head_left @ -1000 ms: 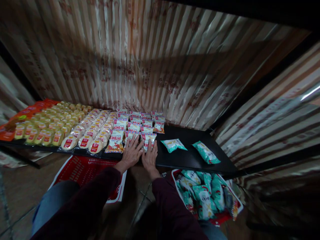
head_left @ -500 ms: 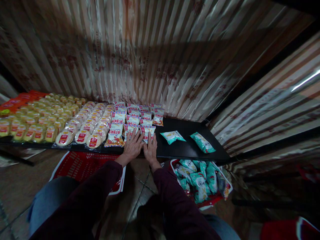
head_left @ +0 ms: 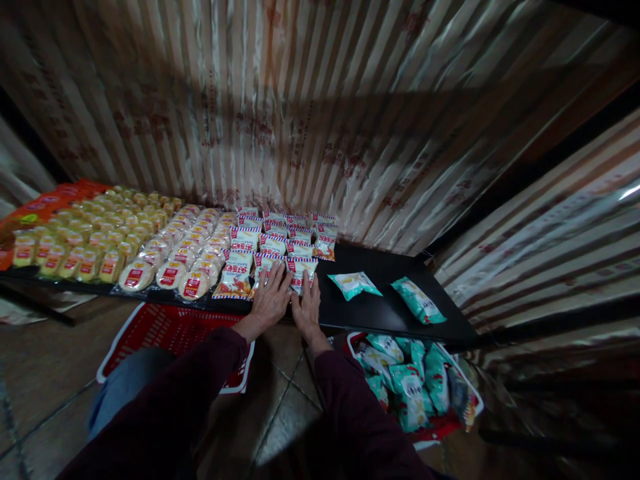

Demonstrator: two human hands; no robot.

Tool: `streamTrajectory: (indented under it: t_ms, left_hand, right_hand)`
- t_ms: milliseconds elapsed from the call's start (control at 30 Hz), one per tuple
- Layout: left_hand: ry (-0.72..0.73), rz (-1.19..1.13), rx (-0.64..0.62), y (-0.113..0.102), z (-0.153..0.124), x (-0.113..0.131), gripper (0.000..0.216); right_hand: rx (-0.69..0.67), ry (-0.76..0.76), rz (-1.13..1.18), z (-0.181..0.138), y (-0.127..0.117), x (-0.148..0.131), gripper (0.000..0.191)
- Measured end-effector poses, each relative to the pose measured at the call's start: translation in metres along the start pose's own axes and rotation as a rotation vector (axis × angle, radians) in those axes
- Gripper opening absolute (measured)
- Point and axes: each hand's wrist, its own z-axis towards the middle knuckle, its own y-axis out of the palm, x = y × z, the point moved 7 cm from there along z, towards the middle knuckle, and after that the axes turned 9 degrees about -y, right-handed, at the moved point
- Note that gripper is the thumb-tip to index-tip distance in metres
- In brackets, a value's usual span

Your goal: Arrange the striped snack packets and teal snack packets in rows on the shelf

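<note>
Both my hands lie over the front row of white snack bags (head_left: 241,268), which have red lettering and striped blue-and-red edges. My left hand (head_left: 271,297), fingers outstretched, rests on one bag and partly hides it. Beside it my right hand (head_left: 307,308) presses with straight fingers on the front right bag (head_left: 301,269). The bags stand in overlapping columns on a black shelf (head_left: 345,313). To the right of my hands lie a green-and-white snack bag (head_left: 355,285) and a second green bag (head_left: 418,300), apart from each other.
Left along the shelf are round wrapped cakes (head_left: 170,274), yellow wrapped cakes (head_left: 81,264) and orange packets (head_left: 55,200). Below stand a red basket (head_left: 173,330) and another basket (head_left: 479,404) full of green bags (head_left: 410,393). A striped curtain (head_left: 300,120) hangs behind the shelf.
The view has shifted a little, so the shelf and baskets sit slightly differently in the picture. My hands stay on the same front white bags.
</note>
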Motion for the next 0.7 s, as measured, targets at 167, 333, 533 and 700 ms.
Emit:
streamTrajectory:
  t_ms: [167,333,533,700]
  left_hand:
    - [0.052,0.015,0.012,-0.002,0.000,0.001,0.054]
    - [0.057,0.035,0.031,-0.005,-0.001,-0.004,0.058]
    - [0.095,0.054,0.030,-0.005,-0.001,-0.008,0.062]
    - [0.158,0.060,0.028,-0.007,-0.004,0.000,0.063]
  right_hand:
    - [0.054,-0.025,0.002,0.001,-0.001,-0.004,0.064]
    - [0.087,-0.064,-0.016,0.006,-0.008,-0.004,0.070]
    - [0.033,-0.086,-0.028,0.013,-0.008,-0.006,0.063]
    - [0.013,-0.046,0.022,0.010,-0.004,-0.004,0.060]
